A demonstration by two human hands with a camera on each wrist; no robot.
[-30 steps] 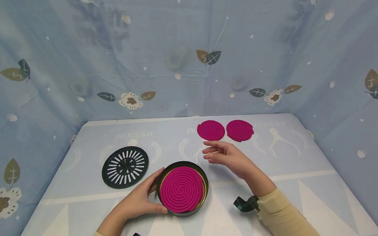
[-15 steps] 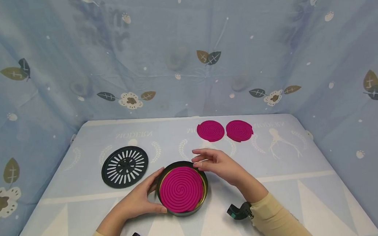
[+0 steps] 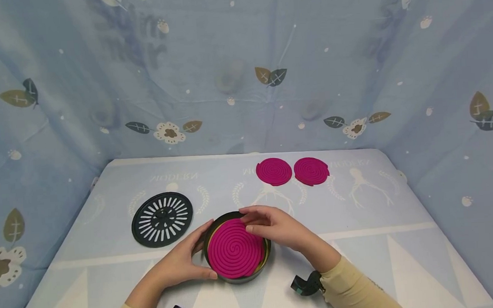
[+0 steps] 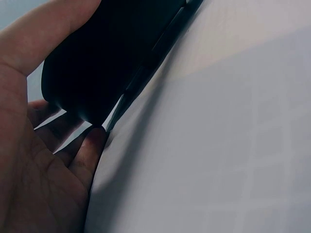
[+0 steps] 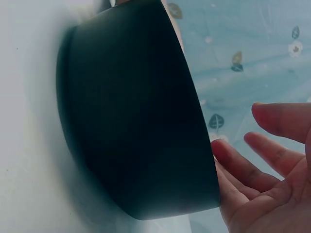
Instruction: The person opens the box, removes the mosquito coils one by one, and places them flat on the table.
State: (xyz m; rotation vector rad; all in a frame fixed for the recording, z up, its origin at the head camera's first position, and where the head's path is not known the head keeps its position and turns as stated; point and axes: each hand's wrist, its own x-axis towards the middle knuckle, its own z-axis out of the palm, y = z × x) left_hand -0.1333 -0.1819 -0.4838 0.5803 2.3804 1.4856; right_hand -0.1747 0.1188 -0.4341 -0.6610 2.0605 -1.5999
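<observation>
A round black tin (image 3: 239, 280) stands at the front middle of the table. Inside lies a magenta mosquito coil (image 3: 235, 249), with a yellowish edge showing around it. My left hand (image 3: 178, 266) grips the tin from its left side, thumb at the front and fingers behind. The left wrist view shows those fingers against the tin's dark wall (image 4: 102, 63). Over the tin's far right rim reaches my right hand (image 3: 277, 227), fingers bent loosely above the coil's edge. In the right wrist view, its thumb stands apart from the fingers beside the tin's wall (image 5: 136, 116).
A black slotted lid (image 3: 163, 220) lies left of the tin. Toward the back of the table rest two more magenta coils, a left one (image 3: 274, 172) and a right one (image 3: 311, 171). A blue patterned curtain (image 3: 224, 79) surrounds the table (image 3: 365, 255).
My right hand has moved left and toward me, from beyond the tin's right side to over its far right rim. The left hand keeps its grip on the tin.
</observation>
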